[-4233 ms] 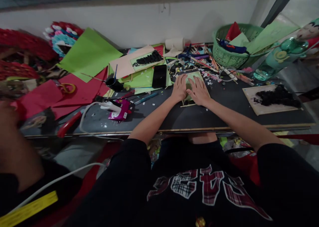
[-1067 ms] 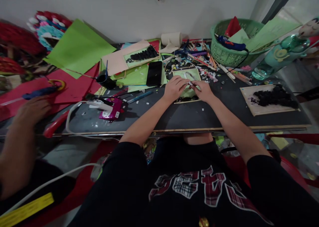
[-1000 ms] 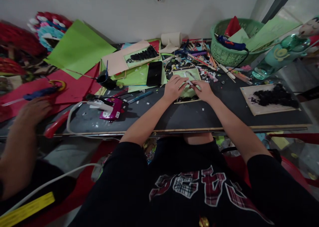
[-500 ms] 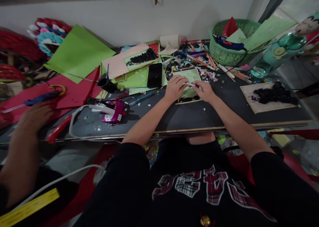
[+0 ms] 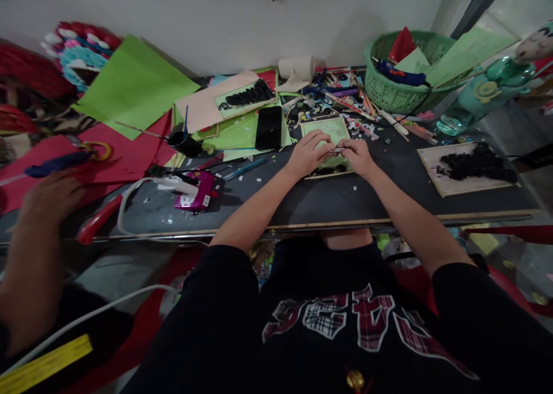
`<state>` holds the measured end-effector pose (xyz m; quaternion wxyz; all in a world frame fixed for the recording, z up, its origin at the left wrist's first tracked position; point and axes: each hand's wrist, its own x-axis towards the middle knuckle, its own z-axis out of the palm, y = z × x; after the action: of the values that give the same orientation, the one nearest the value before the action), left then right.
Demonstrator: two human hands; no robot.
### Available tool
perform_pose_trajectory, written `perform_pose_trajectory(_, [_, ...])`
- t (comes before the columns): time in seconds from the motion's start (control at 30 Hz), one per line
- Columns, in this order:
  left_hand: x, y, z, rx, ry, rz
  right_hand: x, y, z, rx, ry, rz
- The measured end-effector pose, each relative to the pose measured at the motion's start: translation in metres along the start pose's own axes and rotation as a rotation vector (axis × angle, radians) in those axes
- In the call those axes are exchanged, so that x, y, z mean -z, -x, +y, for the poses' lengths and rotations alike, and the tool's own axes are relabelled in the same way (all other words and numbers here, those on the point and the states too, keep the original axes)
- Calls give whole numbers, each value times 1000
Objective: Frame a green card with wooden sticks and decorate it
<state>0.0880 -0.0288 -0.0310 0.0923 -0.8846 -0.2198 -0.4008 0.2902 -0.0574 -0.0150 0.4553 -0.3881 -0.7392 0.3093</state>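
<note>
Over a small framed light-green panel (image 5: 336, 129), my left hand (image 5: 307, 154) and my right hand (image 5: 358, 156) meet fingertip to fingertip. Between them they pinch a thin, pale strip (image 5: 338, 150), mostly covered by the fingers; its exact kind is too small to tell. Both hands are closed on it. Dark rounded pieces (image 5: 340, 168) line the panel's near edge, partly behind my hands. A black phone (image 5: 268, 128) lies just left of the panel.
Left stand a purple hot-glue-stained holder (image 5: 199, 191), a black brush cup (image 5: 184, 143) and another person's hand (image 5: 54, 195) on red paper (image 5: 129, 152). A green basket (image 5: 391, 91), a bottle figure (image 5: 479, 97) and a framed black piece (image 5: 469, 166) are to the right.
The pale strip shows less between my fingertips and lies more level. My hands stay over the panel. The other person's hand shifts slightly left.
</note>
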Motion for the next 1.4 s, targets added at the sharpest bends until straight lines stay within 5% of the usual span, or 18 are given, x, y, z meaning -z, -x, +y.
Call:
perform_pose_trajectory(0.23, [-5, 6, -7, 55, 49, -10, 1, -1, 3, 43, 127, 32])
perform_pose_trajectory(0.43, [-8, 10, -11, 258, 71, 51, 6, 0, 9, 144, 324, 117])
perform_pose_trajectory(0.67, [-8, 10, -16, 411, 126, 45, -2, 0, 15, 260, 585, 67])
perform_pose_trajectory(0.83, [-5, 10, -16, 340, 349, -199, -6, 2, 17, 238, 769, -64])
perform_pose_trajectory(1.2, [-6, 7, -9, 451, 254, -42, -4, 1, 7, 237, 663, 29])
perform_pose_trajectory(1.3, [-6, 9, -16, 371, 173, -114, -1, 2, -4, 219, 673, 134])
perform_pose_trajectory(1.4, [-9, 9, -18, 263, 76, -199, 3, 2, -11, 201, 705, 93])
